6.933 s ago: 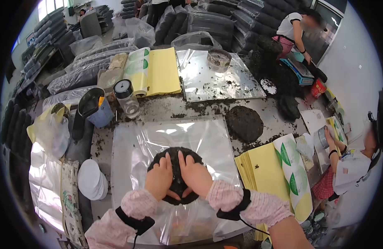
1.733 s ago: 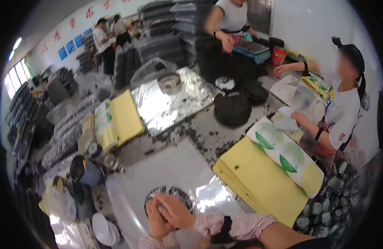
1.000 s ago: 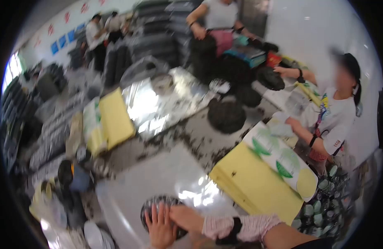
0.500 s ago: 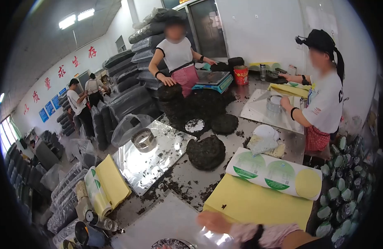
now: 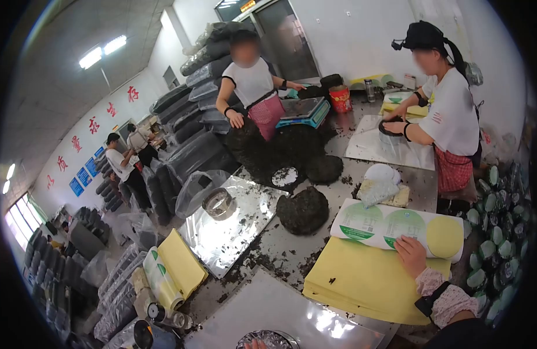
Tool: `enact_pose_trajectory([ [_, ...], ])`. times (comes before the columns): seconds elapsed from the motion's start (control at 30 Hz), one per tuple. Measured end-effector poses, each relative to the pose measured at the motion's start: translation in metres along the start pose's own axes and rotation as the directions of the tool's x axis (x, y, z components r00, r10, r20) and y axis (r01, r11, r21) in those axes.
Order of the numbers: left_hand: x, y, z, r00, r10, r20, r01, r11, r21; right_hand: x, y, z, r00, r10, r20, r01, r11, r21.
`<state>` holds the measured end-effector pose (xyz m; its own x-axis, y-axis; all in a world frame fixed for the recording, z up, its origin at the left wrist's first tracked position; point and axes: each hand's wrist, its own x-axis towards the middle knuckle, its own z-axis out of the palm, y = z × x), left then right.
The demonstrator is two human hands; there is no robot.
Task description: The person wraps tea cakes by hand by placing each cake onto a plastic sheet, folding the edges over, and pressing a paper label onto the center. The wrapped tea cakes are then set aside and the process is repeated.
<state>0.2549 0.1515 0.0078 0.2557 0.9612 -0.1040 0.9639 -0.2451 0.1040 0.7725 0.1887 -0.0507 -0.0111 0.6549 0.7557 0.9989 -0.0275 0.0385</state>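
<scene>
My right hand [image 5: 411, 256] lies with its fingers stretched out on the lower edge of a curled label sheet [image 5: 367, 227], white with green and yellow round prints. Beneath it spreads a stack of yellow paper [image 5: 361, 279]. At the bottom edge of the view, a few fingers of my left hand [image 5: 255, 344] show beside a round metal ring with crinkled clear plastic [image 5: 274, 337]; the rest of that hand is out of view. The ring stands on a shiny metal sheet [image 5: 280, 308].
A dark round cake [image 5: 303, 210] and loose dark crumbs lie mid-table. Another metal ring [image 5: 217, 202] stands on a second metal sheet [image 5: 227, 235]. Two people work across the table, one by a scale [image 5: 303, 110], one pressing dark material into a ring [image 5: 390, 128]. Wrapped discs [image 5: 495, 232] pile up right.
My right hand has moved right and up from the metal sheet onto the label sheet. The person at right now has both hands on the ring. My view has shifted a little.
</scene>
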Motion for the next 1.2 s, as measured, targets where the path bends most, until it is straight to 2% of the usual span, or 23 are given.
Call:
enact_pose_trajectory([
  [0.2,-0.013,-0.002,0.009,0.999,-0.05,-0.004,0.05,0.997,-0.061,-0.014,0.008,0.025,0.998,-0.049,-0.03,0.05,0.998,0.049],
  [0.23,-0.007,-0.005,0.01,0.999,-0.036,-0.009,0.036,0.999,-0.04,-0.013,0.007,0.027,0.998,0.001,-0.062,0.006,0.992,0.125],
  [0.27,-0.006,-0.007,0.011,0.998,-0.025,-0.058,0.022,0.998,-0.058,-0.013,0.01,0.023,0.995,0.07,-0.071,-0.056,0.981,0.183],
  [0.3,-0.004,-0.009,0.013,0.997,-0.04,-0.067,0.037,0.998,-0.044,-0.004,0.011,0.022,0.976,0.219,-0.011,-0.209,0.945,0.25],
  [0.37,-0.004,-0.01,0.016,0.999,-0.044,-0.029,0.043,0.999,-0.017,0.008,0.004,0.007,0.846,0.507,0.163,-0.531,0.785,0.319],
  [0.47,0.002,-0.01,0.015,0.997,-0.013,-0.077,0.008,0.998,-0.06,0.012,0.024,0.0,0.843,0.475,0.255,-0.536,0.788,0.303],
  [0.5,-0.001,-0.009,0.013,0.999,0.008,-0.049,-0.011,0.997,-0.075,0.012,0.057,0.006,0.729,0.518,0.448,-0.682,0.605,0.411],
  [0.53,-0.002,-0.009,0.009,0.999,0.024,-0.049,-0.028,0.996,-0.087,0.012,0.085,0.01,0.639,0.548,0.54,-0.768,0.481,0.422],
  [0.57,-0.004,-0.007,0.001,0.996,0.036,-0.086,-0.041,0.997,-0.063,0.006,0.106,0.011,0.583,0.596,0.552,-0.813,0.434,0.389],
  [0.63,-0.005,-0.001,-0.005,0.979,0.035,-0.201,-0.042,0.999,-0.031,-0.002,0.136,0.017,0.568,0.694,0.443,-0.822,0.501,0.269],
  [0.7,0.007,-0.017,0.023,0.971,0.042,-0.234,-0.06,0.996,-0.069,-0.005,0.149,0.009,0.653,0.733,0.192,-0.755,0.649,0.092],
  [0.73,0.006,-0.018,0.021,0.974,0.04,-0.223,-0.057,0.996,-0.068,0.003,0.14,0.004,0.724,0.687,0.066,-0.689,0.725,0.012],
  [0.77,0.001,-0.016,0.02,0.979,0.041,-0.2,-0.055,0.996,-0.064,0.008,0.125,0.012,0.811,0.584,-0.023,-0.584,0.811,0.026],
  [0.8,0.0,-0.016,0.018,0.979,0.042,-0.2,-0.053,0.997,-0.049,0.02,0.085,0.027,0.877,0.48,-0.016,-0.47,0.866,0.17],
  [0.83,0.0,-0.016,0.015,0.978,0.049,-0.204,-0.056,0.998,-0.028,0.029,0.025,0.045,0.924,0.362,0.127,-0.378,0.803,0.46],
  [0.87,-0.002,-0.014,0.014,0.98,0.031,-0.197,-0.043,0.997,-0.058,0.013,-0.049,0.073,0.857,0.249,0.451,-0.482,0.078,0.873],
  [0.9,-0.001,-0.014,0.012,0.98,0.02,-0.197,-0.037,0.996,-0.081,0.025,-0.131,0.042,0.883,-0.016,0.468,-0.439,0.319,0.84],
  [0.93,0.0,-0.015,0.013,0.978,0.019,-0.209,-0.038,0.995,-0.092,0.038,-0.214,0.011,0.847,-0.28,0.452,-0.273,0.5,0.822],
  [0.97,-0.004,-0.015,0.017,0.981,0.021,-0.191,-0.038,0.995,-0.087,0.045,-0.256,-0.007,0.751,-0.528,0.397,-0.011,0.591,0.806],
  [1.03,-0.002,-0.02,0.02,0.985,0.038,-0.168,-0.05,0.996,-0.067,0.053,-0.306,-0.021,0.681,-0.708,0.188,0.125,0.365,0.922],
  [1.07,-0.002,-0.025,0.026,0.955,0.078,-0.286,-0.131,0.977,-0.169,0.058,-0.321,-0.025,0.655,-0.741,0.15,0.169,0.337,0.926],
  [1.13,-0.003,-0.029,0.032,0.949,0.056,-0.311,-0.173,0.916,-0.363,0.063,-0.338,-0.032,0.594,-0.799,0.091,0.242,0.285,0.928],
  [1.2,-0.007,-0.027,0.036,0.947,0.002,-0.32,-0.195,0.797,-0.571,0.059,-0.339,-0.034,0.505,-0.853,0.133,0.283,0.309,0.908],
])
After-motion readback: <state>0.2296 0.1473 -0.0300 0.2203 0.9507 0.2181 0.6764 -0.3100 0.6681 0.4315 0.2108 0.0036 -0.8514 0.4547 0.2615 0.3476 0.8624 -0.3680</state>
